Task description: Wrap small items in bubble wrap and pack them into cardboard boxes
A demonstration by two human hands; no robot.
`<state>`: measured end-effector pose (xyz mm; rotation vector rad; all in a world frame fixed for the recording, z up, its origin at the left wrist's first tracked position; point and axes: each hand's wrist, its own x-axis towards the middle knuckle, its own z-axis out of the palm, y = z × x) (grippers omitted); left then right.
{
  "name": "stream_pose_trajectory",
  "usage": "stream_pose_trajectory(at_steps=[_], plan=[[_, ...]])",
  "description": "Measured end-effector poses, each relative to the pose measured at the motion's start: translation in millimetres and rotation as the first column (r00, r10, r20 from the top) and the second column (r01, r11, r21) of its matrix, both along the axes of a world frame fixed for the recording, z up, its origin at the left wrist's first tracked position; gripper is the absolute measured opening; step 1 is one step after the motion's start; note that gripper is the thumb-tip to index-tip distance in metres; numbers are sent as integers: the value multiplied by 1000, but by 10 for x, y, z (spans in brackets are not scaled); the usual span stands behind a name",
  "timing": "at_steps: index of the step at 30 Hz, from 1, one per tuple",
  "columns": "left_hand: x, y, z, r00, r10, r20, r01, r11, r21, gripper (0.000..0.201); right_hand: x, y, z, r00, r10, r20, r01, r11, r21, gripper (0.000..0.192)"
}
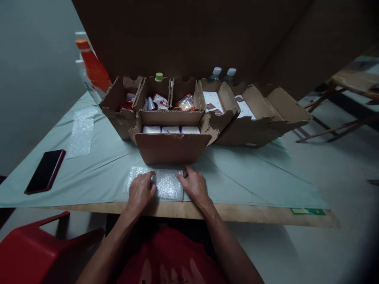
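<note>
A strip of clear bubble wrap (166, 185) lies flat on the cloth near the table's front edge. My left hand (142, 189) rests over its left part, with curled fingers closed on the plastic. At the right end, my right hand (194, 184) has thumb and forefinger closed about the wrap's edge; its other fingers are mostly hidden. Just beyond the wrap stands a small cardboard box (171, 149) holding white packs (171, 129) with purple edges.
Behind stands a row of cardboard bins (248, 130) with wrapped packets and white cartons. An orange bottle (93, 65) stands back left. Another bubble wrap strip (81, 132) and a phone (45, 170) lie at left. A red stool (32, 252) is below the table's left side.
</note>
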<state>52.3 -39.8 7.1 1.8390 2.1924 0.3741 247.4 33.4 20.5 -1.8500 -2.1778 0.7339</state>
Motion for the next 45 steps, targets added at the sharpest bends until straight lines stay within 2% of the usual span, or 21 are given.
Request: stream_pose_trajectory(at_steps=[3,6,8,9,11,14,16,18,20,23,26,29,32,35,37,39,41,43,45], plan=[[-19,18,48,999,-49,-16,50,999,17,41,5,-10,-9,998,42,-54,-41,999,15,35],[-59,62,155,993,-122,3,120,976,180,46,59,-90,-43,959,101,-263,-77,992,99,40],[-84,111,240,969,-246,28,233,942,240,52,127,-179,-57,899,158,-408,-90,979,182,42],[-90,139,278,946,-321,50,303,928,214,52,171,-222,-58,869,183,-460,-89,972,217,42],[-84,196,335,896,-431,112,423,902,82,40,274,-285,-51,824,205,-528,-78,964,253,42],[-17,265,380,856,-484,182,500,864,-53,18,438,-281,-46,788,158,-595,-74,984,164,45],[47,299,402,847,-496,190,510,860,-30,17,516,-223,-62,764,109,-635,-108,993,41,48],[95,331,425,840,-498,218,508,861,11,19,546,-157,-94,760,99,-642,-166,985,-45,37],[99,366,439,833,-461,307,485,875,-2,20,533,-112,-136,787,119,-606,-190,980,-56,19],[17,398,421,820,-339,462,450,880,-151,21,498,-107,-192,826,109,-553,-130,991,2,27],[-72,384,375,814,-276,510,441,866,-235,29,502,-147,-212,808,93,-582,-81,996,47,27],[-78,355,340,844,-257,471,388,899,-204,36,535,-181,-182,797,130,-590,-128,991,46,22],[-103,303,344,894,-234,382,325,926,-193,37,572,-196,-139,850,180,-496,-176,983,55,19],[-258,148,359,956,-165,244,240,916,-321,31,618,-196,-135,900,161,-405,-119,985,128,19],[-384,-23,345,971,-73,228,159,908,-387,25,651,-190,-157,917,131,-378,-73,984,163,21],[-453,-213,311,933,53,357,84,930,-357,25,681,-188,-179,927,96,-364,-40,987,159,25],[-431,-380,269,826,157,542,-4,962,-272,32,712,-198,-183,930,59,-364,-14,992,127,36],[-340,-493,226,714,215,667,-103,973,-204,49,752,-218,-160,926,30,-377,2,997,83,54],[-242,-544,188,663,233,712,-171,972,-159,68,796,-240,-115,919,23,-394,-9,999,38,70]])
